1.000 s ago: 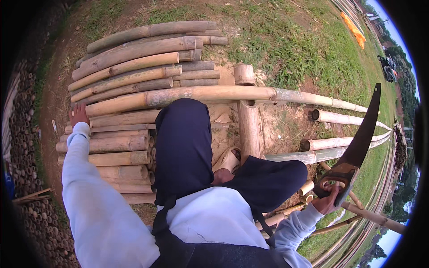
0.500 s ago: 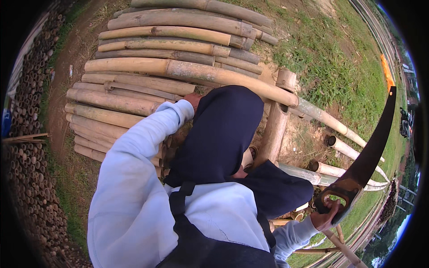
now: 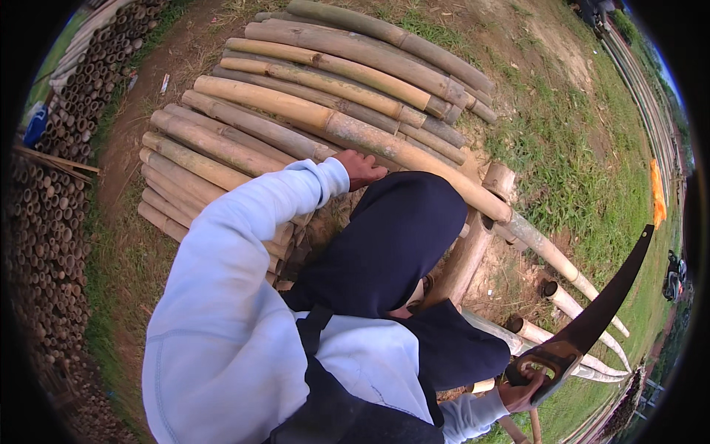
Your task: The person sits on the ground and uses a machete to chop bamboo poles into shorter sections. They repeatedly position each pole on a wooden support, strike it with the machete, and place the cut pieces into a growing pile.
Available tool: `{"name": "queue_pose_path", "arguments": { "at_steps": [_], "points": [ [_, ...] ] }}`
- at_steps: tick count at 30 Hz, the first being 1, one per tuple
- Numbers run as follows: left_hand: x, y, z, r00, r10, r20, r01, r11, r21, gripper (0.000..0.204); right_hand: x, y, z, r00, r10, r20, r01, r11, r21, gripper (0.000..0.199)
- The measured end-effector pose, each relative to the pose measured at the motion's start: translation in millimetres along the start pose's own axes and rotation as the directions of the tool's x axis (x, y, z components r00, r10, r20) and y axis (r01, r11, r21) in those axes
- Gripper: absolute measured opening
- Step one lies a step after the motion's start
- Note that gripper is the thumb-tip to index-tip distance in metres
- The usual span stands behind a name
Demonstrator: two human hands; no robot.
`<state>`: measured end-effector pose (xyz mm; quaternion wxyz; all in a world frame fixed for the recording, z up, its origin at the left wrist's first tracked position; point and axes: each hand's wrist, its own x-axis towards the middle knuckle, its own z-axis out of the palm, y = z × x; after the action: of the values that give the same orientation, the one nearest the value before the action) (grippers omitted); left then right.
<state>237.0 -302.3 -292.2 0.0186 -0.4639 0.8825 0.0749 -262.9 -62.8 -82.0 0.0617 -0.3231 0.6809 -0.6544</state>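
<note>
My left hand [image 3: 359,167] rests on a long bamboo pole [image 3: 355,135] that lies across my raised knee, fingers curled over its top. My right hand [image 3: 523,391] at the lower right grips the handle of a curved pruning saw [image 3: 600,311], its dark blade pointing up and to the right, away from the poles. My dark-trousered legs and pale sleeves fill the middle of the view. The pole runs down to the right over a short upright log [image 3: 482,229].
A stack of several bamboo poles [image 3: 310,81] lies on bare earth in front of me. Cut pole ends [image 3: 551,292] lie at the right on grass. A wall of stacked bamboo ends [image 3: 52,222] lines the left. An orange object [image 3: 656,192] lies far right.
My left hand has come from the pile's left edge onto the long pole by my knee. The view has swung left. The saw stays raised in my right hand.
</note>
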Motion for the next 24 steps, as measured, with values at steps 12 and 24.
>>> {"name": "queue_pose_path", "arguments": {
  "at_steps": [12,24],
  "points": [
    [-56,-146,-63,0.995,0.035,-0.090,-0.022,0.989,0.147,0.050,-14,-7,14,1.000,-0.010,-0.008,0.011,0.998,0.058,0.018],
    [-45,-171,-48,0.991,-0.101,-0.086,0.106,0.992,0.062,0.052,-12,-15,16,1.000,-0.022,-0.017,0.023,1.000,0.017,0.023]
  ]
}}
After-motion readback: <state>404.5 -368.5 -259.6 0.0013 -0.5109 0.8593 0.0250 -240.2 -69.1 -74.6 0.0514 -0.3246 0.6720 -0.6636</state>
